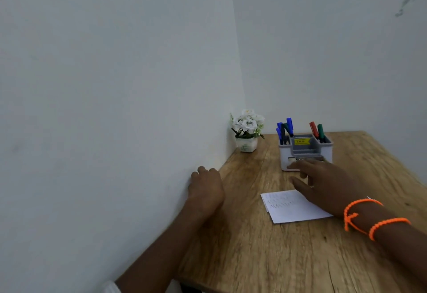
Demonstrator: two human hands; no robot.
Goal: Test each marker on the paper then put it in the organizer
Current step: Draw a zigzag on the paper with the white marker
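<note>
The markers [285, 128] all stand in the organizer [306, 151], which sits on the wooden bench [254, 246] at about twelve o'clock from the paper [293, 209]. Several blue ones and a dark one lean together in the compartment at nine o'clock, while a red marker [313, 128] and a green marker [320, 130] share the one at three o'clock. The grey middle tray carries a yellow label; whatever else it holds is too small to tell. No marker lies loose on the bench.

Markers like these should be light, stiff and smooth-barrelled, so a pinch at mid-barrel would control them best, with the cap pulled straight off. The organizer looks like thin plastic and probably slides easily if nudged. The paper, already crossed by zigzag scribbles, is flimsy and would shift under a pen stroke unless held flat.

The right hand [323, 181] hovers between paper and organizer, fingers spread and reaching toward the organizer's front; its grip is released and holds nothing. The left hand [206, 187] rests at the bench's nine o'clock edge against the wall, knuckles loosely curled, also holding nothing.

A small pot of white flowers [247, 131] stands in the corner at ten o'clock.
</note>
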